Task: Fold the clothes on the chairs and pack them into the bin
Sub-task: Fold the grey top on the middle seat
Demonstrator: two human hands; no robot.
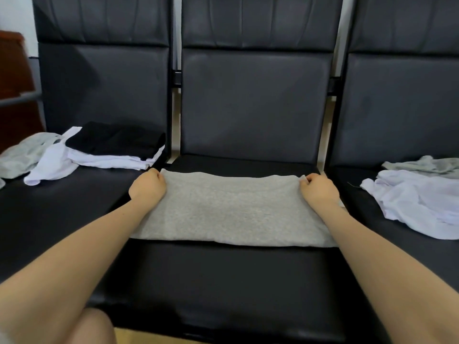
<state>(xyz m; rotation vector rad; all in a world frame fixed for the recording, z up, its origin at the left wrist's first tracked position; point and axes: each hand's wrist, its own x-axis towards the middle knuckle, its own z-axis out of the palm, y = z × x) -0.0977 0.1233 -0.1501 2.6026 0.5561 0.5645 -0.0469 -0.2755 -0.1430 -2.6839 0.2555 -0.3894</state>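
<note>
Gray cloth [231, 209] lies flat on the middle chair seat [238, 281], long axis left-right, folded edge toward the backrest. Three chairs in a row. Left hand [148, 186] and right hand [319, 188], fingers curled, each pinch a far corner of the cloth. One folded stack [116, 147] on the left seat's back edge, one loose white heap [417, 207] on the right seat.

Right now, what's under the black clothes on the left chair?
Folded white clothes lie right under the folded black clothes, sticking out at the front. Whether anything else hides below them is covered.
</note>
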